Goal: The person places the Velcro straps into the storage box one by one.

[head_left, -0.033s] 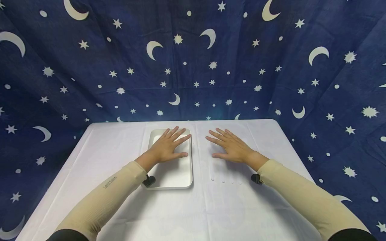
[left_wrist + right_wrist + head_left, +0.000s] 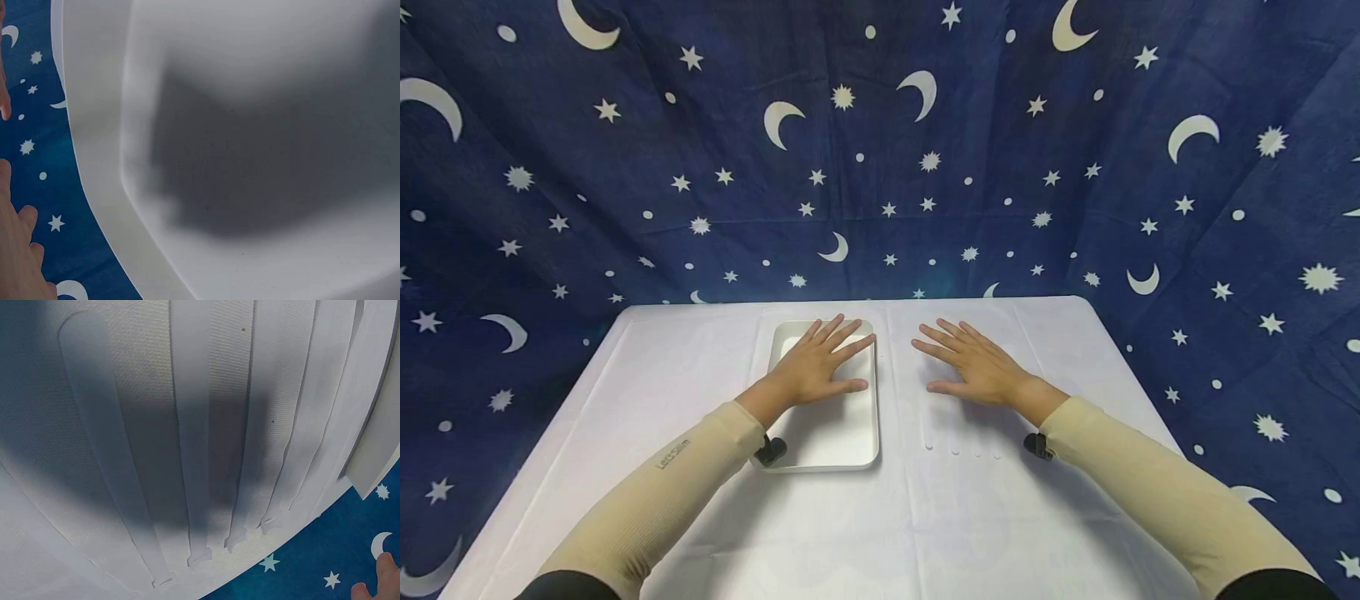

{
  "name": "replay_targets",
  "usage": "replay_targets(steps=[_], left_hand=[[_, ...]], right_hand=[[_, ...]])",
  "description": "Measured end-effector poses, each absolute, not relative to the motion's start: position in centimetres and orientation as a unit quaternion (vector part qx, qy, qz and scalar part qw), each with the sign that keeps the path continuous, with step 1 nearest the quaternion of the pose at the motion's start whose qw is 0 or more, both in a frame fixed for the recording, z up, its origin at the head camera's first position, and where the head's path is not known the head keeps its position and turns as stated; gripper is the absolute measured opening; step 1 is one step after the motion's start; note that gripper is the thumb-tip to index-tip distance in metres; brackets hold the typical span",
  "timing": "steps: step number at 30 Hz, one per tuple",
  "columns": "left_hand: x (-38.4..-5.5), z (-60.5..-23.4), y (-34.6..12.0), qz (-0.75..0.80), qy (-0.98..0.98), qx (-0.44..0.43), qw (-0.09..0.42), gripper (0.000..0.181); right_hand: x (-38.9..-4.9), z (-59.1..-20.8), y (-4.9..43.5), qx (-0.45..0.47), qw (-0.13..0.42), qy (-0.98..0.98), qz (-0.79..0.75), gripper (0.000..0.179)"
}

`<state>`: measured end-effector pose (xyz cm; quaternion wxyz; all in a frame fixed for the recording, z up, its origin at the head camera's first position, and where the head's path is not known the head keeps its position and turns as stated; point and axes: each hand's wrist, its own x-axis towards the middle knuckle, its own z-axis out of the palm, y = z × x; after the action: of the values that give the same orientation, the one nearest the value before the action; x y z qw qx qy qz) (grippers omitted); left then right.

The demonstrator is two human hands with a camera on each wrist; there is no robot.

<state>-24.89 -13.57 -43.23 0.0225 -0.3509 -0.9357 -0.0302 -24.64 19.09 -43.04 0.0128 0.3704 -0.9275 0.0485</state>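
Two bare hands hang palm-down above a desk covered in smooth white cloth [image 2: 685, 358], holding nothing. The left hand [image 2: 808, 369] is over a shallow white rectangular tray with rounded corners [image 2: 842, 433], fingers straight and spread, thumb held apart; its shadow falls on the tray's floor. The tray lies left of the desk's middle, its far rim near the desk's far edge. The right hand [image 2: 988, 371], fingers likewise straight and fanned, is above several flat, pale, narrow strips with notched ends [image 2: 194, 425]. They lie side by side, apart, on the cloth right of the tray; their exact number and material I cannot tell. Ribbed beige sleeves [image 2: 655, 483] cover both forearms. Beyond the desk's far edge hangs a navy fabric curtain printed with pale moons and stars [image 2: 880, 125].
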Motion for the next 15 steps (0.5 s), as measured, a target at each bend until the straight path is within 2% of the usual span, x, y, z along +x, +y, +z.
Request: replay_targets(steps=[9,15], left_hand=[[-24.3,-42.9,-15.1,-0.069,-0.939,-0.335,0.035,0.077],[-23.8,-42.7,-17.7,-0.092,-0.952,-0.288,0.049,0.076]], right_hand=[[-24.1,-42.5,20.2,0.342,0.015,-0.935,0.096,0.069],[-23.0,-42.1,22.3,0.276,0.010,-0.951,0.142,0.064]])
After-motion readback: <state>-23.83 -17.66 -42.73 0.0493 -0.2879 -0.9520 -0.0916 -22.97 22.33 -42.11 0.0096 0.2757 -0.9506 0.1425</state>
